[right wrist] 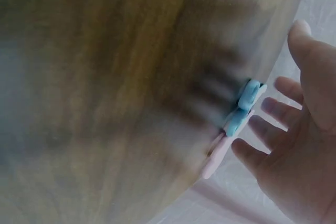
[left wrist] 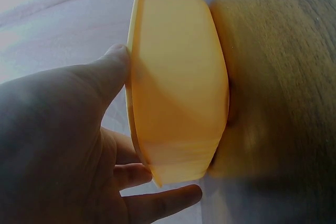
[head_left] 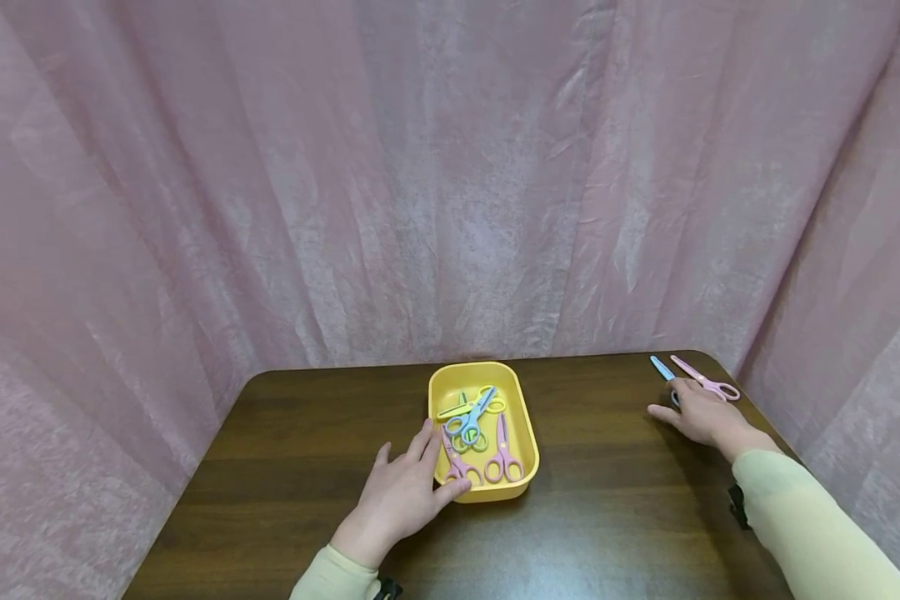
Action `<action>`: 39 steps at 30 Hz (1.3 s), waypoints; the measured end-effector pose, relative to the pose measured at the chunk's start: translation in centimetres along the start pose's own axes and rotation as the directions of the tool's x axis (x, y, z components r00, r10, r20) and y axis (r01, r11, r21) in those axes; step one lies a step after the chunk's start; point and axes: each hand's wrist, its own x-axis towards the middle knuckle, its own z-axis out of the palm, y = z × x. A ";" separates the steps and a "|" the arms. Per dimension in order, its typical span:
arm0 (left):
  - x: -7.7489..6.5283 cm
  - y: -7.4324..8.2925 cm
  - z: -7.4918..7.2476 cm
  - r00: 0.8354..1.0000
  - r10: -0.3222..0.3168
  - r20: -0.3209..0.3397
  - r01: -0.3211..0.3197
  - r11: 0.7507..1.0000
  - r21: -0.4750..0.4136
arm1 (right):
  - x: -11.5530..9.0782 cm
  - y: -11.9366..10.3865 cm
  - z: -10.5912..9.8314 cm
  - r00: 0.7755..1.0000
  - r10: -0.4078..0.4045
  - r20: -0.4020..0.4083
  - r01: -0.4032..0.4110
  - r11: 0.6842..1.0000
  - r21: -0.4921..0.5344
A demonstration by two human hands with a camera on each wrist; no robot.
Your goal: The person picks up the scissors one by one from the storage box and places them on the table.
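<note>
My left hand is at the near left corner of a yellow plastic tray, its thumb against the near rim and its extended fingers along the left side. Inside lie several child-size scissors: blue scissors across yellow scissors and green ones, plus two pink pairs, one of them pink scissors at the right. At the far right, my right hand hovers with spread fingers over another pair of blue scissors, partly hidden by it in the head view. Pink scissors lie just beside these.
The dark brown wooden table has rounded far corners. Pink velvet curtains hang behind it and along the sides. The two loose scissors lie near the table's far right edge.
</note>
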 end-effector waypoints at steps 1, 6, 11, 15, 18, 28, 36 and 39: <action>0.0 0.0 0.0 1.000 0.000 -0.002 0.000 1.000 -0.001 | -0.1 -0.1 0.0 1.000 0.000 -0.009 0.000 1.000 0.006; -0.1 0.1 -0.3 1.000 0.006 -0.021 -0.006 1.000 -0.001 | -0.7 -0.6 0.4 0.999 -0.042 -0.034 0.041 0.999 -0.009; -0.3 0.2 -0.4 1.000 0.011 -0.023 -0.011 1.000 -0.006 | -1.2 -1.2 0.7 0.997 -0.064 -0.037 0.063 0.997 -0.037; -0.2 0.2 -0.5 1.000 0.012 -0.021 -0.012 1.000 -0.004 | -1.6 -1.0 0.5 0.997 -0.058 -0.053 0.054 0.995 -0.079; -0.2 0.2 -0.5 1.000 0.013 -0.023 -0.012 1.000 0.004 | -2.0 -0.3 0.2 0.998 -0.037 -0.056 0.031 0.995 -0.100; -0.3 0.2 -0.5 1.000 -0.001 -0.009 0.001 1.000 0.000 | -2.4 2.9 -0.2 0.998 0.062 -0.030 -0.064 0.994 -0.086; -0.2 0.2 -0.5 1.000 0.003 -0.010 -0.003 1.000 0.006 | -2.4 3.5 -0.3 0.994 0.100 0.039 -0.097 0.993 -0.066; -0.2 0.2 -0.5 1.000 0.004 -0.011 -0.003 1.000 0.013 | -2.3 3.3 -0.3 0.993 0.107 0.053 -0.103 0.992 -0.070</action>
